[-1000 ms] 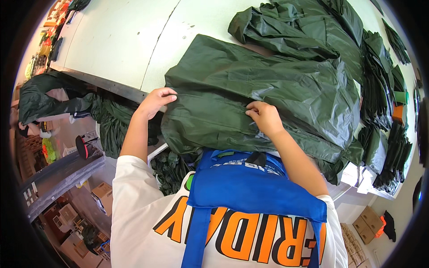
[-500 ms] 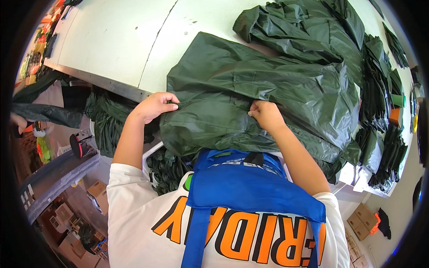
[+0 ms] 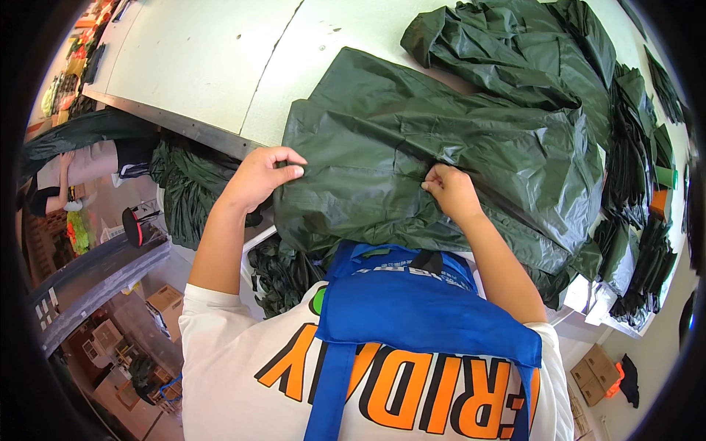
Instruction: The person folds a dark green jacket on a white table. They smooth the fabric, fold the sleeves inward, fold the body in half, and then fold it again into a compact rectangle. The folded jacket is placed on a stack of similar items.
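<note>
A shiny dark green waterproof garment [image 3: 368, 147] lies spread and creased across the front of the white table, with seams running along it. My left hand [image 3: 259, 178] is at its left edge, thumb and forefinger closed on the fabric there. Near the garment's middle, my right hand [image 3: 450, 192] pinches the cloth between thumb and fingers, with the other fingers curled in. The lower part of the garment hangs over the table's front edge, close to my blue apron [image 3: 426, 309].
Another crumpled green garment [image 3: 515, 51] lies behind on the white table [image 3: 198, 59]. Folded dark green pieces [image 3: 632, 147] are stacked at the right. More green fabric [image 3: 195, 191] hangs below the table's left edge. A person [image 3: 81, 165] is at the far left. Cardboard boxes [image 3: 594, 373] stand lower right.
The view has shifted slightly, carrying everything a little to the right. The garment's upper left edge now shows a step between layers. Both hands stay at about the same places on the cloth.
</note>
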Demonstrator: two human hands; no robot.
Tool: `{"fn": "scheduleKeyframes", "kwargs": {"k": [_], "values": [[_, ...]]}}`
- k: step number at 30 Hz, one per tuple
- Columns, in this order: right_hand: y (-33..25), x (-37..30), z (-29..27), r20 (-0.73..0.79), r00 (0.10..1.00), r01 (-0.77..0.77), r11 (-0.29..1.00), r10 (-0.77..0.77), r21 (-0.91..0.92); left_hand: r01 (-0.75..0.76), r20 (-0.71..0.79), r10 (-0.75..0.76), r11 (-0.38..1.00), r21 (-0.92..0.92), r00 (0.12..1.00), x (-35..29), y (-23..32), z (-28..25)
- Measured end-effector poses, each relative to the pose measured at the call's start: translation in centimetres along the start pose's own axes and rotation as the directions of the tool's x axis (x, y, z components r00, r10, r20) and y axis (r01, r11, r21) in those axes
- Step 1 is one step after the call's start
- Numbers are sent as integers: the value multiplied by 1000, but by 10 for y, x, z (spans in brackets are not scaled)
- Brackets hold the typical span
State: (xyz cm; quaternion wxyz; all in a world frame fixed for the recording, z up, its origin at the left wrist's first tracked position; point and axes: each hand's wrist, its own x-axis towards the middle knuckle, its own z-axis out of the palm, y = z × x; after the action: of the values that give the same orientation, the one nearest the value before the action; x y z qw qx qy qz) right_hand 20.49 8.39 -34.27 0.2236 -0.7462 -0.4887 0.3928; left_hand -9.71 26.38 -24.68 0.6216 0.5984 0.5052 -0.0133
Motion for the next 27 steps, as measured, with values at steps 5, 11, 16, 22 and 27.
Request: {"fn": "scheduleKeyframes", "kwargs": {"k": [5,11,16,22,27], "values": [[1,-1,0,-26,1000,8,1000,-7,4,-155,-126,179,972,179,976,7,9,4],[-2,-30,-50,-4,982,186,954,-191,236,-46,-182,136,903,428,974,10,-9,5],[71,-22,-224,-521,835,126,861,176,492,2,-158,43,962,275,986,52,19,-16],[209,30,-305,-544,783,-435,891,303,-129,159,-339,-26,915,371,940,194,59,-1],[151,12,-324,-594,788,-135,987,163,91,-113,-285,195,953,282,938,221,52,-3]]}}
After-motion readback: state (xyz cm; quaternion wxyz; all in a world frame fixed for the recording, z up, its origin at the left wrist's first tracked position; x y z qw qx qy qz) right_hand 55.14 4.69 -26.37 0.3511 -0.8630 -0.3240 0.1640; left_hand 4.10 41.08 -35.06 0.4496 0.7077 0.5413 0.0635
